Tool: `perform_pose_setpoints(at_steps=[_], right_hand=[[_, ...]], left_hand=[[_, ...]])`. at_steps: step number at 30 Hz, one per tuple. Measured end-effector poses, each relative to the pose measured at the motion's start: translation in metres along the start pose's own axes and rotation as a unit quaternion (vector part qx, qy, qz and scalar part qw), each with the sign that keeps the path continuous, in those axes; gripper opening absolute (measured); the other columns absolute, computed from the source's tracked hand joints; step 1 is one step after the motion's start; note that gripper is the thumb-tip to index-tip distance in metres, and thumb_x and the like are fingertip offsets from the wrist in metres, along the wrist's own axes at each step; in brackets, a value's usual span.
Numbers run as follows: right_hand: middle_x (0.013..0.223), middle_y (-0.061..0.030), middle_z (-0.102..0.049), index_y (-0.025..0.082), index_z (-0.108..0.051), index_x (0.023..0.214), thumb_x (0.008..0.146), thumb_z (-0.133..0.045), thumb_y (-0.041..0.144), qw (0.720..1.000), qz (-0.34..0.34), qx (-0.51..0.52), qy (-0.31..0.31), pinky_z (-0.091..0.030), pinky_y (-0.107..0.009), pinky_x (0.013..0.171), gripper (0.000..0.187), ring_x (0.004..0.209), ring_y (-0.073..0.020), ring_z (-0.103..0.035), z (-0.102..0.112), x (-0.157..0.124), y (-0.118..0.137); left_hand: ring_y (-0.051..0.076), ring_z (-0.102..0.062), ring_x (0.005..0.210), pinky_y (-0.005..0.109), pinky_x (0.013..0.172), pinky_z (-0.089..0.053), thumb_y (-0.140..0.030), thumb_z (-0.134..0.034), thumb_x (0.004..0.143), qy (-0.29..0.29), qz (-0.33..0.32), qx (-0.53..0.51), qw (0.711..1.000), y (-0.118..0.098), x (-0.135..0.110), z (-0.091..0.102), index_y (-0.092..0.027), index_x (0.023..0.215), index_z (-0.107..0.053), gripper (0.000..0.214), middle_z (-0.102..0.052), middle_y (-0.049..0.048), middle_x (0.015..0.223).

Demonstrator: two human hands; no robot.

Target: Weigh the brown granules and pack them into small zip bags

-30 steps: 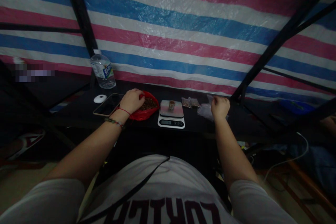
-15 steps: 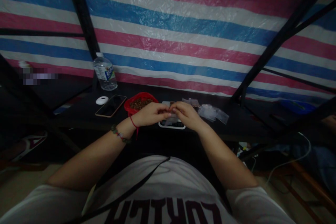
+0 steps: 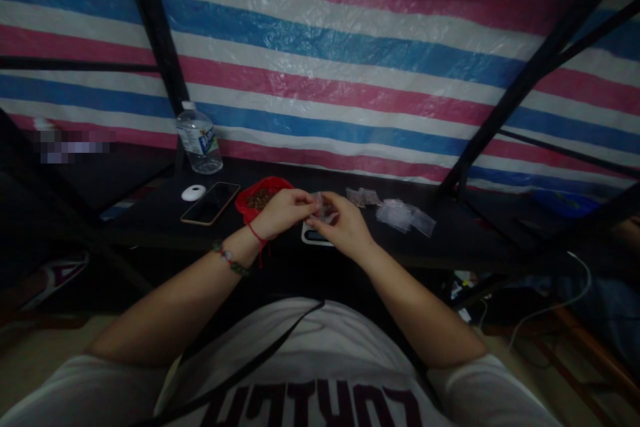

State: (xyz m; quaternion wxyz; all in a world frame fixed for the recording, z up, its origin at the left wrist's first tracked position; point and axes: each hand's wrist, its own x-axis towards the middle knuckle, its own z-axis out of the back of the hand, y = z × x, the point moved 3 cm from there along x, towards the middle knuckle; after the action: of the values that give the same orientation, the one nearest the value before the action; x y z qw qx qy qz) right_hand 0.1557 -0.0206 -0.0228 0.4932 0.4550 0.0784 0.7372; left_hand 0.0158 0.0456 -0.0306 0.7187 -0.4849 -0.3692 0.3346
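Note:
Between my two hands is a small clear plastic bag (image 3: pixel 327 213), partly covered by fingers. My left hand (image 3: pixel 287 212) pinches its left side with thumb and forefinger. Curled around the other side, my right hand (image 3: pixel 345 223) grips it too. Under the hands lies a small digital scale (image 3: pixel 314 235) with a pale rim, mostly hidden. A red plastic bag (image 3: pixel 244 200), open at the top, holds small brown pieces (image 3: pixel 260 198) just beyond my left wrist. Right of my right hand are small filled bags (image 3: pixel 363 197) and a pile of flat clear bags (image 3: pixel 400 215).
On the dark table (image 3: pixel 280 170) at left stand a clear bottle (image 3: pixel 199 140), a white round case (image 3: pixel 193 193) and a phone (image 3: pixel 211 203). Black metal posts (image 3: pixel 155 33) frame both sides. A striped plastic sheet (image 3: pixel 325 67) hangs behind. Part of another person's hand (image 3: pixel 631 232) shows at far right.
My hands have turned the small bag more upright, and my right hand's fingers have curled round it. More of the small filled bags shows at the right. The other objects have stayed put.

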Motion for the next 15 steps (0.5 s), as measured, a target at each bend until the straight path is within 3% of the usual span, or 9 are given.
perform_pose_setpoints(at_steps=[5, 9, 12, 15], right_hand=[[0.089, -0.0023, -0.070, 0.020, -0.068, 0.103, 0.081, -0.059, 0.026, 0.989, -0.037, 0.118, 0.086, -0.050, -0.026, 0.068, 0.024, 0.075, -0.0145, -0.064, -0.009, 0.004, -0.013], [0.091, -0.0032, -0.070, 0.019, -0.067, 0.101, 0.083, -0.054, 0.022, 0.992, -0.050, 0.103, 0.051, -0.051, -0.026, 0.068, 0.023, 0.074, -0.0145, -0.064, -0.004, 0.007, -0.031], [0.097, -0.0057, -0.067, 0.018, -0.066, 0.095, 0.077, -0.054, 0.011, 1.000, 0.004, 0.019, 0.007, -0.051, -0.029, 0.073, 0.022, 0.083, -0.0166, -0.063, 0.002, 0.007, -0.033], [0.105, -0.0085, -0.065, 0.018, -0.068, 0.086, 0.078, -0.049, 0.005, 0.991, 0.097, -0.082, 0.039, -0.049, -0.032, 0.085, 0.024, 0.099, -0.0195, -0.061, 0.002, 0.005, -0.026]], left_hand=[[0.013, -0.060, 0.056, 0.023, 0.055, -0.046, -0.038, -0.066, 0.070, 0.039, 0.002, 0.007, 0.999, -0.005, -0.005, -0.004, -0.014, 0.071, -0.066, 0.024, -0.066, 0.0019, 0.064], [0.012, -0.058, 0.052, 0.022, 0.050, -0.043, -0.039, -0.063, 0.072, 0.025, -0.001, 0.081, 0.996, -0.004, -0.006, -0.001, -0.014, 0.067, -0.065, 0.025, -0.065, 0.0014, 0.060], [0.012, -0.057, 0.049, 0.021, 0.048, -0.041, -0.037, -0.061, 0.073, 0.031, 0.006, 0.148, 0.989, 0.001, -0.004, -0.001, -0.015, 0.062, -0.063, 0.025, -0.060, -0.0004, 0.051], [0.012, -0.056, 0.047, 0.021, 0.047, -0.040, -0.038, -0.058, 0.074, 0.044, 0.025, 0.175, 0.983, 0.005, -0.002, -0.002, -0.015, 0.062, -0.064, 0.027, -0.059, -0.0010, 0.050]])
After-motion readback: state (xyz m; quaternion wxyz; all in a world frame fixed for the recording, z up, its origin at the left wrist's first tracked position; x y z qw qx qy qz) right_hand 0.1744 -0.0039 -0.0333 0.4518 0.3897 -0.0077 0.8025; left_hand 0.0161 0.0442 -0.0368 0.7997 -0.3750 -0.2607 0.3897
